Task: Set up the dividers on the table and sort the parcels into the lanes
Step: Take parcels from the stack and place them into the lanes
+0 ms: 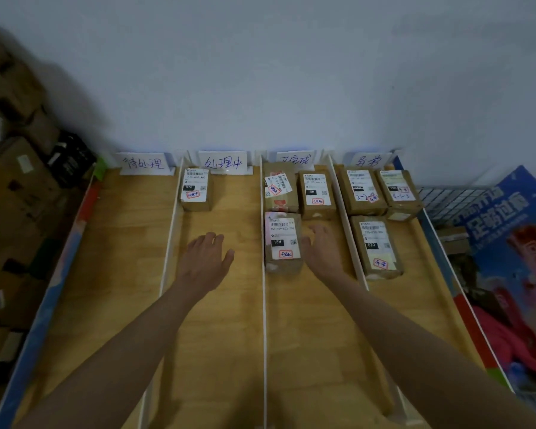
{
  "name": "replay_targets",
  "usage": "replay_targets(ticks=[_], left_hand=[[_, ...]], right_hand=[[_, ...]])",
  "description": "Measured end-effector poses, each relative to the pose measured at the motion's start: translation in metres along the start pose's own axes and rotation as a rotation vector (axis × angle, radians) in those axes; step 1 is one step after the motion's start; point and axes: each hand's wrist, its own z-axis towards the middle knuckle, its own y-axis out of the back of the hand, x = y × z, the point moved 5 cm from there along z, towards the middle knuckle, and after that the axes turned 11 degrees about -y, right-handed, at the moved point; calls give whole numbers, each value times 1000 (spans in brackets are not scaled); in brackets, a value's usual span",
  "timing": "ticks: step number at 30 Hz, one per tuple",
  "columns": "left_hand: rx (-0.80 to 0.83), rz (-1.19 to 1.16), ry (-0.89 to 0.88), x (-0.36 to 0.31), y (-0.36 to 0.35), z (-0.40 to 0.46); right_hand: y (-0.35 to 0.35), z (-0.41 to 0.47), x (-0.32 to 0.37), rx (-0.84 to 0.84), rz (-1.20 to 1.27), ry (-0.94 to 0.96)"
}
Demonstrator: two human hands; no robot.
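plain pale wall (291, 72) behind, dimly lit. stacked brown cardboard boxes (16, 187) piled at left, blurred. blue printed poster board (508, 230) leaning at right, beside a wire rack (446, 198), with red fabric (505, 345) below.

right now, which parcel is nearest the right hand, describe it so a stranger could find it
Start at the wooden table with four lanes and take the third lane from the left. The parcel is the nearest of three there, just left of the right hand. It lies alone in front; the others sit side by side at the back.
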Motion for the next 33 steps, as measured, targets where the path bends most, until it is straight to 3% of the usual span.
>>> replay_targets(ticks=[9,16,29,33], left_hand=[[-112,89,91,25,57,-118],[-119,116,262,83,85,-239],[-286,63,444,209,131,-383],[-246,67,459,269,151,-407]], right_hand=[[8,-113,70,-12,-276,355],[-27,-212,131,61,-248,558],[-115,-324,246,187,-269,717],[-151,-350,289,214,-245,716]])
